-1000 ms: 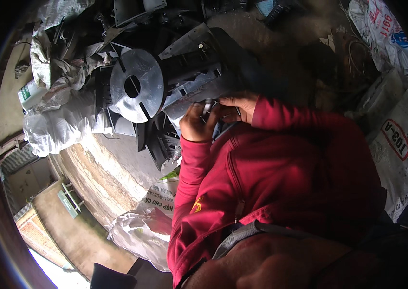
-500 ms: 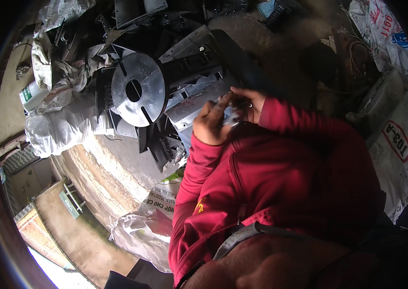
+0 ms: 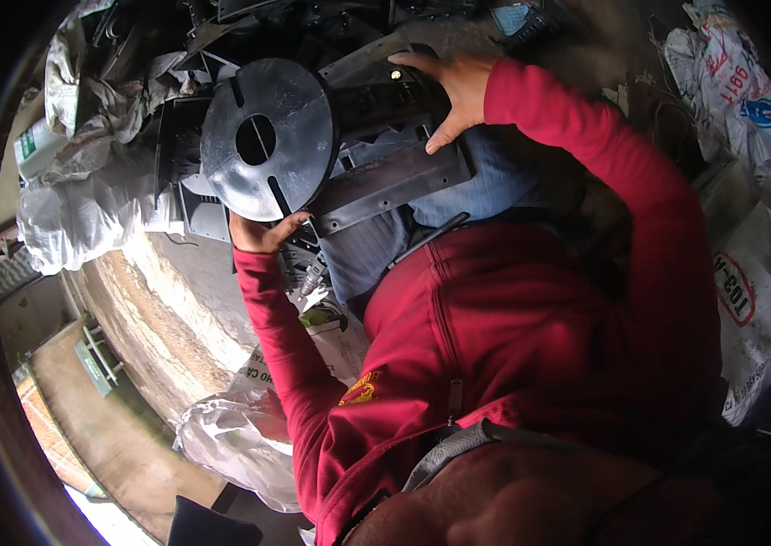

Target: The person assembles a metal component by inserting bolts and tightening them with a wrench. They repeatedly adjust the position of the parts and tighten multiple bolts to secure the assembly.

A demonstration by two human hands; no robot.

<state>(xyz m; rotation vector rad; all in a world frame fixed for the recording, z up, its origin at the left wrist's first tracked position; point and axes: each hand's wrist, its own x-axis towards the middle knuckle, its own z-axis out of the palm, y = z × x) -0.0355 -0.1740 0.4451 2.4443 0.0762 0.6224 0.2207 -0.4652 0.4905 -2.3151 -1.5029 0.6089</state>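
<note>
A dark metal assembly [image 3: 376, 189] lies across my jeans-covered legs, with a round slotted disc [image 3: 299, 114] at its left end. My left hand [image 3: 262, 237] grips the assembly just below the disc; the thumb shows and the other fingers are hidden underneath. At the right end, my right hand [image 3: 463, 89] is open, thumb and forefinger spread wide around that end. Its thumb tip is close to the long plate; whether it touches cannot be told. A small brass-coloured bolt head [image 3: 395, 75] shows near the right forefinger. A thin dark rod [image 3: 429, 239] lies at my lap.
More dark metal parts [image 3: 312, 36] are heaped beyond the assembly. White plastic bags [image 3: 94, 214] stand to the left, and a crumpled bag [image 3: 240, 446] lies near my left arm. Printed white sacks [image 3: 758, 300] stand on the right. A blue packet [image 3: 511, 18] lies at the far side.
My hands were together over my lap, around a small blurred shiny thing; now they are apart at the assembly's two ends. The disc appears larger and has shifted right against the bags.
</note>
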